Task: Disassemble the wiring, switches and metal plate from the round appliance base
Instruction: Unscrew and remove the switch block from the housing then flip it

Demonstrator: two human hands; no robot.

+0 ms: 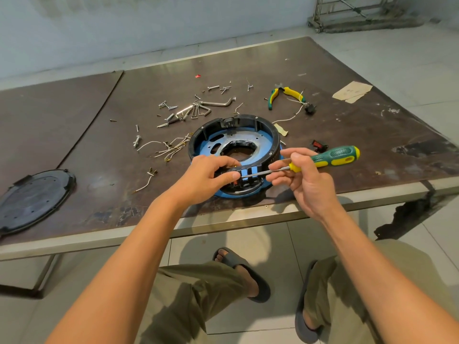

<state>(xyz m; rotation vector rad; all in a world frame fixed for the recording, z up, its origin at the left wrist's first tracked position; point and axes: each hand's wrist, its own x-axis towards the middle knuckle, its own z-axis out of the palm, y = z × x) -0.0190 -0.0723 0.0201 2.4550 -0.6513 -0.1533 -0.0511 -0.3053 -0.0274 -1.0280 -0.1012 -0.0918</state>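
The round black and blue appliance base [263, 131] lies near the table's front edge, with a grey metal plate [258, 141] inside it. My left hand [208, 176] grips the base's near rim, thumb beside the screwdriver tip. My right hand [301, 175] pinches the green and yellow screwdriver [330, 158], whose shaft points left into the near rim. Loose white wires [171, 146] lie left of the base. A red switch [319, 145] sits to the right, a black switch [310, 108] with wire farther back.
Screws, bolts and hex keys [198, 109] are scattered behind the base. Green and yellow pliers [283, 94] lie at the back right. A black round cover [32, 199] rests at the table's left front. The table's metal front edge [223, 219] runs just below the base.
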